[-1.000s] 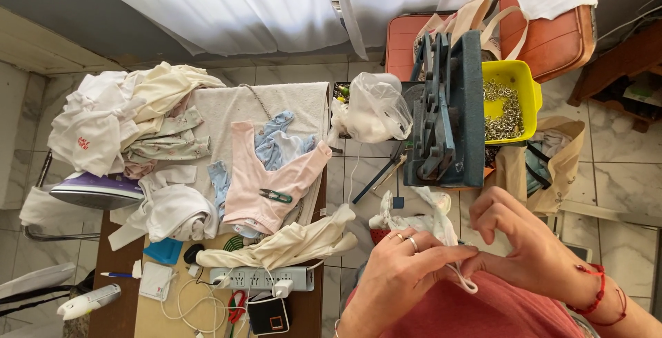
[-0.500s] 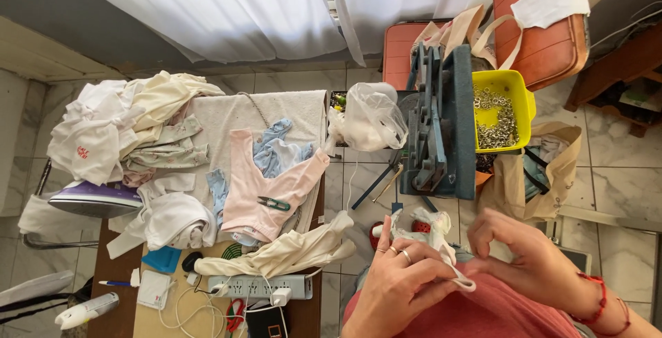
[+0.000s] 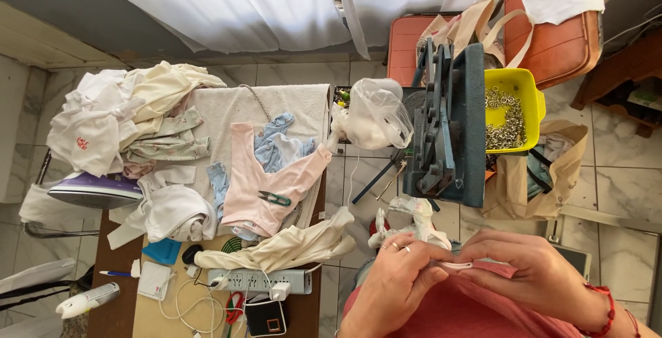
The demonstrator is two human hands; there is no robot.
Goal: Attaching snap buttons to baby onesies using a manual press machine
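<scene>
My left hand (image 3: 398, 279), with rings on two fingers, and my right hand (image 3: 531, 269), with a red bracelet at the wrist, meet in front of my chest. Both pinch a small white garment (image 3: 414, 217) with a pale pink edge (image 3: 458, 265) stretched between the fingertips. The rest of the white cloth hangs above my left hand. A dark blue-grey press tool (image 3: 445, 128) stands just beyond my hands. A yellow tub (image 3: 534, 100) of metal snap rings sits at its right.
On the left, a table (image 3: 114, 310) holds piled baby clothes (image 3: 124, 114), a pink bodysuit (image 3: 265, 183) with small green snips (image 3: 274, 199), a purple iron (image 3: 93, 190), a power strip (image 3: 258, 281) and cables. A clear plastic bag (image 3: 376, 114), paper bags and orange chairs (image 3: 552, 35) stand behind.
My hands have drawn closer to my chest with the white garment. The pink edge is now held taut between both sets of fingertips.
</scene>
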